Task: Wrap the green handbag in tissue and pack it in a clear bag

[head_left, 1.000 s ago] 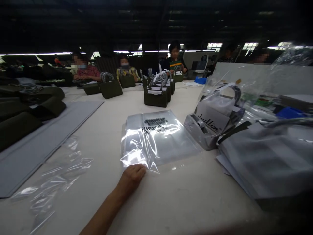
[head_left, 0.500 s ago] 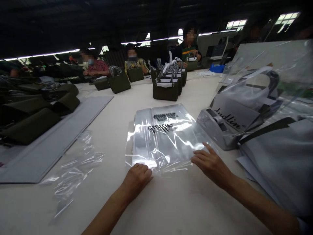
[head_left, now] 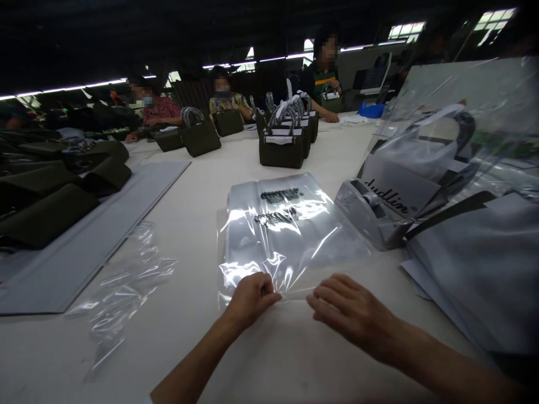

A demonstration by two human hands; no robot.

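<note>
I have both hands at the near edge of a stack of clear plastic bags (head_left: 278, 230) that lies flat on the pale counter (head_left: 295, 348), straight ahead of me. My left hand (head_left: 251, 297) is curled almost into a fist, fingertips pinched on the near edge of the top bag. My right hand (head_left: 351, 311) lies just beside it, fingers bent and loosely together, their tips at the same edge; I cannot tell whether it grips the film or only rests on it. Black printed lettering shows on the bags toward their far end.

Just right of the stack stands a grey tape dispenser (head_left: 370, 216), and behind it a white card with script lettering (head_left: 398, 188) under a clear wrapped bundle. A pile of grey-white sheets (head_left: 484, 269) lies at my right. To my left a loose crumpled piece of clear film (head_left: 126, 286) lies on the counter, with a long grey board (head_left: 84, 241) beyond it and dark green folded pieces (head_left: 50, 196) stacked at the far left.

Farther up the counter stands a row of dark green handbags (head_left: 284, 146) with wrapped handles, and two more (head_left: 197, 137) off to the left. Several people sit along the far side, one with a forearm (head_left: 326, 116) on the counter.
</note>
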